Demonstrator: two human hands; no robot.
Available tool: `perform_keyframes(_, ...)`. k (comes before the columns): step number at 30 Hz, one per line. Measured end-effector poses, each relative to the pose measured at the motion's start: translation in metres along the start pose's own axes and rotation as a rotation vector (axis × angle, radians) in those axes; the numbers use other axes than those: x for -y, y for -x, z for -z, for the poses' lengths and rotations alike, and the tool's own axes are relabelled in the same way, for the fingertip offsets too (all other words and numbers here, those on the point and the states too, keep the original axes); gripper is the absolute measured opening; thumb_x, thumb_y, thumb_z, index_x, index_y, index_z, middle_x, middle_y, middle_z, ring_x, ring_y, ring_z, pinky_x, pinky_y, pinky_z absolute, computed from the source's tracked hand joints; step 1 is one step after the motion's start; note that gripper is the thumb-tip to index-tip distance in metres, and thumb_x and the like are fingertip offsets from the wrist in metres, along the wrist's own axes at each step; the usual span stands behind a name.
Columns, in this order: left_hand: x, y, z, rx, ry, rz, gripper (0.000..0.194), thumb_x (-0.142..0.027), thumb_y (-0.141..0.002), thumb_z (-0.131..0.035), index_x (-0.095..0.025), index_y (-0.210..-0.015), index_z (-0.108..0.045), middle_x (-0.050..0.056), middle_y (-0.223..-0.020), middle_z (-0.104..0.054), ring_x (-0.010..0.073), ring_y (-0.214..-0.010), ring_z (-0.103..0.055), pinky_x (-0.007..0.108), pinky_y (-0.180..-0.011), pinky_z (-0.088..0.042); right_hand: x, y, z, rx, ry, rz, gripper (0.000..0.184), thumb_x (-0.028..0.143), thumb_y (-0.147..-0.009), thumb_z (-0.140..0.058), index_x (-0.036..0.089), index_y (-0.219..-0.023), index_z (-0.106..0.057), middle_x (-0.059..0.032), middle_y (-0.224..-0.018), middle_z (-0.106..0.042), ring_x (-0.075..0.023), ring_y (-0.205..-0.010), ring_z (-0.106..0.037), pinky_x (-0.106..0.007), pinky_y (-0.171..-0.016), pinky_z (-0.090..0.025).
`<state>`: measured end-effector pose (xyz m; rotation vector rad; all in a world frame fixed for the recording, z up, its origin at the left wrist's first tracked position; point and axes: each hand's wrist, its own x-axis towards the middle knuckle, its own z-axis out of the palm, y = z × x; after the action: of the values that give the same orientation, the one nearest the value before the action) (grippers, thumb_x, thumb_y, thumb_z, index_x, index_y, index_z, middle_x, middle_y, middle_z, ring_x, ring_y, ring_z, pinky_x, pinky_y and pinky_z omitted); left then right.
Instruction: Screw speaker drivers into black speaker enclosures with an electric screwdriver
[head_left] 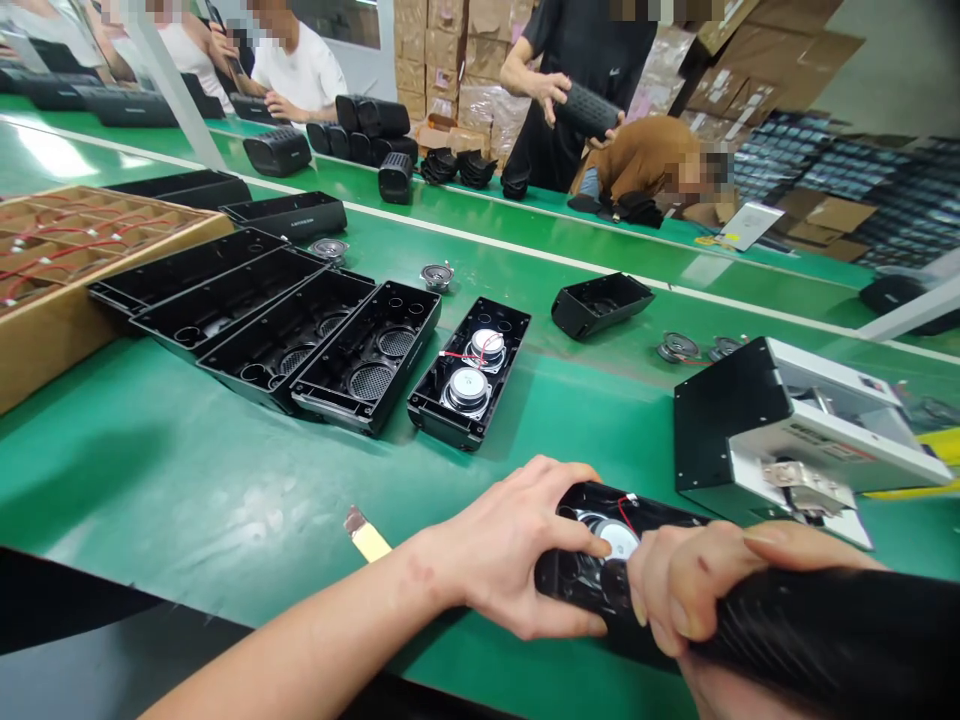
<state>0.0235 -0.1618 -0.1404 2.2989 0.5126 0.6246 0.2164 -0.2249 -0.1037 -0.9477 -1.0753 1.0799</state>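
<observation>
My left hand (517, 545) grips the near end of a black speaker shell (592, 585) lying on the green bench, thumb and fingers around its rim. A silver speaker driver (619, 540) with a red wire sits inside that shell. My right hand (720, 585) presses down on the shell beside the driver; a black sleeve covers the wrist. Whether it holds a tool I cannot tell.
A row of empty black shells (300, 335) lies to the left, and one shell with two drivers (471, 372) beside them. A black and white machine (795, 430) stands right. A cardboard tray (67, 250) sits far left. Loose drivers (437, 276) lie behind. People work across the bench.
</observation>
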Motion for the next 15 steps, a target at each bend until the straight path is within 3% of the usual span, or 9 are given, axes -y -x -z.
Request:
perform_keyframes(5, -0.002, 0.001, 0.003, -0.010, 0.009, -0.006, 0.054, -0.055, -0.072, -0.087, -0.026, -0.116, -0.075, 0.011, -0.140, -0.052, 0.0308, -0.126, -0.053, 0.043, -0.114, -0.041, -0.018, 0.018, 0.009, 0.084, -0.025, -0.057, 0.047, 0.066, -0.085, -0.066, 0.022, -0.069, -0.061, -0.0039, -0.053, -0.047, -0.0223, -0.048, -0.050, -0.040, -0.047, -0.051)
perform_keyframes(8, 0.004, 0.004, -0.001, 0.029, -0.011, -0.008, 0.058, -0.060, -0.074, -0.084, -0.028, -0.122, -0.071, 0.009, -0.142, -0.051, 0.0301, -0.126, -0.052, 0.043, -0.114, -0.042, -0.030, 0.002, 0.018, 0.154, -0.031, -0.026, 0.048, 0.065, -0.086, -0.064, 0.024, -0.062, -0.060, -0.0039, -0.048, -0.045, -0.0223, -0.042, -0.047, -0.038, -0.038, -0.046)
perform_keyframes(10, 0.016, 0.004, -0.012, 0.079, -0.063, 0.000, 0.055, -0.058, -0.079, -0.082, -0.035, -0.127, -0.067, 0.005, -0.145, -0.050, 0.0280, -0.122, -0.054, 0.042, -0.111, -0.045, -0.032, -0.021, 0.018, 0.146, -0.024, 0.057, 0.044, 0.065, -0.082, -0.072, 0.023, -0.070, -0.065, -0.0026, -0.051, -0.048, -0.0205, -0.045, -0.050, -0.033, -0.036, -0.044)
perform_keyframes(12, 0.033, -0.001, -0.028, 0.094, -0.174, 0.048, 0.043, -0.053, -0.088, -0.074, -0.044, -0.129, -0.064, 0.001, -0.147, -0.052, 0.0279, -0.120, -0.057, 0.040, -0.103, -0.050, -0.029, -0.043, 0.014, 0.099, -0.010, 0.143, 0.044, 0.064, -0.085, -0.074, 0.020, -0.090, -0.068, -0.0033, -0.067, -0.059, -0.0187, -0.059, -0.058, -0.030, -0.045, -0.051)
perform_keyframes(13, 0.041, -0.005, -0.035, 0.110, -0.239, 0.085, 0.039, -0.054, -0.089, -0.072, -0.050, -0.127, -0.063, -0.001, -0.144, -0.056, 0.0277, -0.114, -0.061, 0.039, -0.093, -0.054, -0.025, -0.052, 0.011, 0.071, -0.002, 0.179, 0.044, 0.062, -0.088, -0.072, 0.019, -0.100, -0.068, -0.0047, -0.078, -0.062, -0.0191, -0.069, -0.062, -0.030, -0.052, -0.055)
perform_keyframes(15, 0.051, -0.013, -0.045, 0.106, -0.321, 0.157, 0.042, -0.055, -0.088, -0.072, -0.047, -0.129, -0.064, 0.005, -0.131, -0.066, 0.0305, -0.101, -0.066, 0.038, -0.071, -0.057, -0.014, -0.064, 0.003, 0.007, 0.012, 0.231, 0.042, 0.056, -0.093, -0.070, 0.020, -0.114, -0.065, -0.0082, -0.097, -0.065, -0.0234, -0.090, -0.065, -0.035, -0.064, -0.061)
